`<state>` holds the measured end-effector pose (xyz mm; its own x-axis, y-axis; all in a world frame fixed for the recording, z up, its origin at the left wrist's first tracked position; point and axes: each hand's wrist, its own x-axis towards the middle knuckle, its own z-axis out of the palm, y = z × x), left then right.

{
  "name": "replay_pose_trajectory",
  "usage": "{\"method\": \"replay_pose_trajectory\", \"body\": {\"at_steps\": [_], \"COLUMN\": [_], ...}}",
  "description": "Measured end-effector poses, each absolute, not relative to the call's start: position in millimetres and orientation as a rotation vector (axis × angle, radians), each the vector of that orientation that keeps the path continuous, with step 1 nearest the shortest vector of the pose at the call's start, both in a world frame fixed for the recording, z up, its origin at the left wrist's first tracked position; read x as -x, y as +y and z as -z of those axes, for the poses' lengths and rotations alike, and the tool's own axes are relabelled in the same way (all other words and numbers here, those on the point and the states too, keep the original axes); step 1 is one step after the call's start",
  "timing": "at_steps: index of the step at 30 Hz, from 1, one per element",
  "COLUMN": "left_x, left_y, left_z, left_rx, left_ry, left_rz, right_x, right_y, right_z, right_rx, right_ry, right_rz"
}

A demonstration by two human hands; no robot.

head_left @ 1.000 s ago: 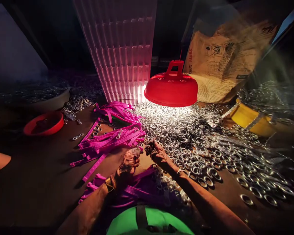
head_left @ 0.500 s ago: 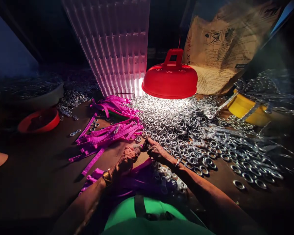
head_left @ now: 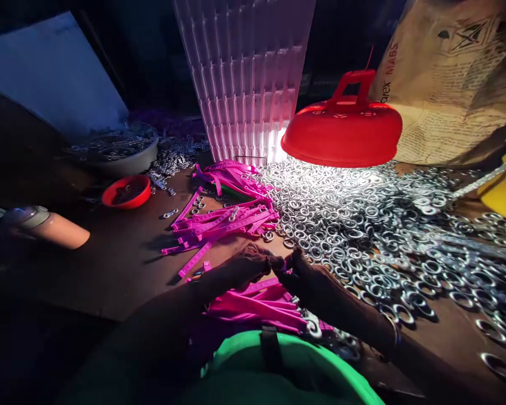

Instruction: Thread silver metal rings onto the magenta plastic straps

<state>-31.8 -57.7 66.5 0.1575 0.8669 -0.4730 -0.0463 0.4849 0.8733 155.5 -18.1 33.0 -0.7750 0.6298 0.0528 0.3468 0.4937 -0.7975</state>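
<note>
My left hand (head_left: 248, 264) and my right hand (head_left: 306, 275) meet fingertip to fingertip over the table, both dark in shadow. Their fingers are pinched closed. A small bit of magenta shows between them, seemingly part of a pink strap; the rest of it is hidden. Just below lies a bundle of pink straps (head_left: 257, 309), with white metal hooks (head_left: 314, 325) at its right end. Beyond my left hand spreads another heap of pink straps (head_left: 219, 225). A large pile of silvery metal rings (head_left: 349, 225) lies beyond and right of my right hand.
A red lamp (head_left: 341, 135) hangs over the rings. Behind stand a ribbed translucent panel (head_left: 248, 79) and a printed sack (head_left: 442, 95). At left are a red bowl (head_left: 129, 194), a grey basin (head_left: 130, 160) and an orange bottle (head_left: 63, 229). A yellow container (head_left: 504, 191) sits far right.
The view has turned left, so everything sits further right and the bottle shows more fully. My hands stay pinched together; they and my arms have become darker.
</note>
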Motion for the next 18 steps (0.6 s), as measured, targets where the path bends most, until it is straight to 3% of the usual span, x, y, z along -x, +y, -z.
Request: {"method": "replay_pose_trajectory", "body": {"at_steps": [7, 13, 18], "left_x": [15, 6, 4], "left_y": [-93, -109, -102], "left_z": [-87, -42, -42], "left_rx": [-0.863, -0.760, -0.610], "left_ry": [1.059, 0.973, 1.056], "left_rz": [-0.612, -0.758, -0.723], "right_x": [-180, -178, -172], "right_y": [-72, -76, -66], "right_z": [-43, -30, -24], "right_rx": [0.855, 0.983, 1.010], "right_ry": [-2.524, -2.352, -2.407], "right_rz": [-0.876, -1.312, -1.477]}}
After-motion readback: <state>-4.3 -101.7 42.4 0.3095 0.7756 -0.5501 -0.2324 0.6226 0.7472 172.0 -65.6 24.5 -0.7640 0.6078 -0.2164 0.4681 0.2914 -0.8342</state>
